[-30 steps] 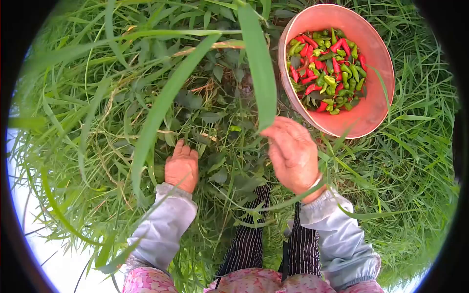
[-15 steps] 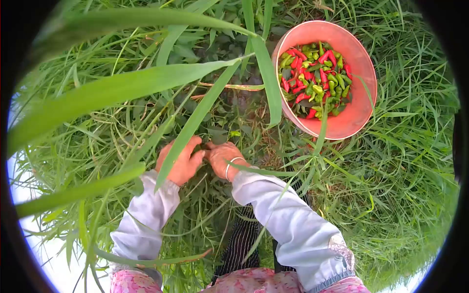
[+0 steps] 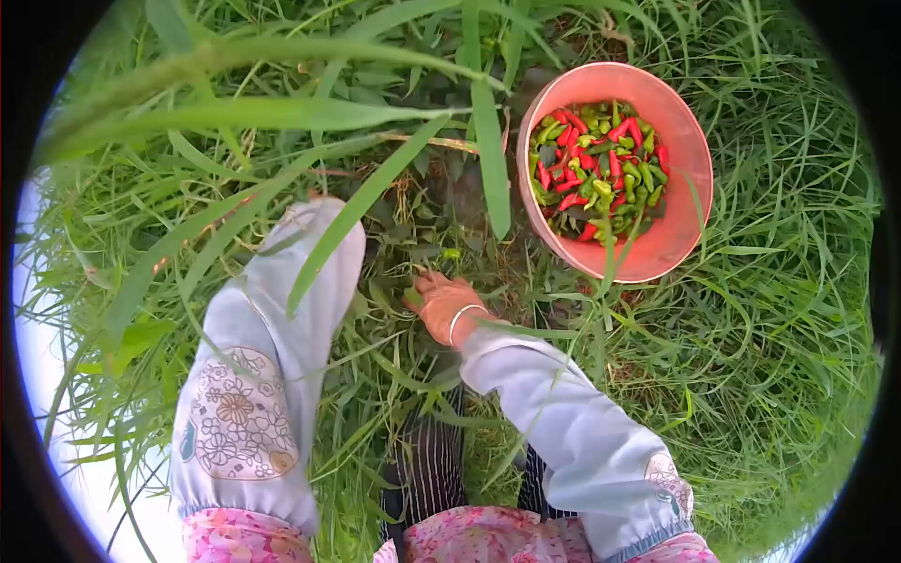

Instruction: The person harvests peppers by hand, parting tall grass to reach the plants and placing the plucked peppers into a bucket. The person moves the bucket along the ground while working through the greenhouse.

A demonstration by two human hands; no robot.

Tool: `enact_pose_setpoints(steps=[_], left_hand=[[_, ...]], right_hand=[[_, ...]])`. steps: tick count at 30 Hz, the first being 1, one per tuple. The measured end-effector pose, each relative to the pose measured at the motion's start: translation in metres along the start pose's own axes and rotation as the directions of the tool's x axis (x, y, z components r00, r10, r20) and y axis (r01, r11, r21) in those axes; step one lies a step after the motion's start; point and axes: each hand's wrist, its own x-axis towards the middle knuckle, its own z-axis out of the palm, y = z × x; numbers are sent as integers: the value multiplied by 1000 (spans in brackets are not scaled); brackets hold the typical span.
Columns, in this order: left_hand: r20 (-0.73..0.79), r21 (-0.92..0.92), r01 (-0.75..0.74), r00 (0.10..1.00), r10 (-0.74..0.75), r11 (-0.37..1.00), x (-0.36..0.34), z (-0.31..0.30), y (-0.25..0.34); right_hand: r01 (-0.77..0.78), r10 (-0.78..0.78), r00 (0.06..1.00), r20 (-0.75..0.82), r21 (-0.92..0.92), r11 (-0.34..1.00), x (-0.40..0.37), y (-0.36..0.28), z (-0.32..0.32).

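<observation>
- Red and green peppers (image 3: 601, 187) lie heaped in a pink bucket (image 3: 680, 131), which stands in the grass (image 3: 770, 310) to the person's right.
- Low among leaves (image 3: 382, 298), the right hand (image 3: 443, 305), a white bracelet (image 3: 458, 324) at its wrist, has its fingers loosely bent; whether its grip has hold of anything cannot be told.
- Just beyond the fingertips shows a bright green spot (image 3: 451, 253), apparently another pepper.
- Left hand out of sight past the end of the left sleeve (image 3: 272, 347); its grip cannot be judged.
- Each pepper should prove light, firm and smooth, perhaps slick if damp, and liable to bruise under a hard pinch; the stem end looks the best hold.
- Filled only partway, the bucket is probably stiff and moderately heavy, best taken by opposite sides of its rim (image 3: 710, 183).
</observation>
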Motion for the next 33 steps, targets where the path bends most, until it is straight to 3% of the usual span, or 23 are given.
enact_pose_setpoints(steps=[2,5,9,12,14,17,21,22,25,27,29,32,33], left_hand=[[-10,13,-56,998,56,998,-16,-5,-6],[-43,36,-118,992,120,992,-36,-2,-13],[-95,39,-203,974,205,978,-54,9,-29],[-124,47,-238,962,242,970,-64,13,-44],[-141,49,-273,951,277,961,-66,17,-54],[-152,35,-296,942,298,955,-76,25,-66],[-178,14,-334,927,331,942,-74,33,-78],[-179,21,-337,925,335,941,-73,35,-80],[-234,-32,-333,919,317,942,-81,40,-100],[-266,-79,-323,919,292,943,-93,42,-119],[-306,-152,-284,924,228,947,-100,49,-147],[-407,-376,-247,910,80,893,-91,84,-219],[-472,-484,-305,880,48,820,-79,105,-250]], right_hand=[[22,-22,1000,-8,33,999,-2,1,4],[62,-60,983,-176,7,998,2,5,17],[73,-72,995,-68,19,997,3,9,5],[80,-83,981,-175,-27,996,21,1,12],[18,-13,990,-143,29,999,23,-5,21],[53,-58,989,-137,-44,998,21,-20,13],[9,-53,960,-276,-158,987,32,-42,0],[-22,-1,992,-129,-172,985,45,-47,1],[99,-113,978,-176,-86,991,60,-61,-13],[98,-97,995,21,-20,995,57,-58,-9],[71,-66,992,108,-46,996,45,-40,24],[-27,97,936,339,-205,978,19,-19,40],[-17,76,955,288,-204,979,14,-5,39]])
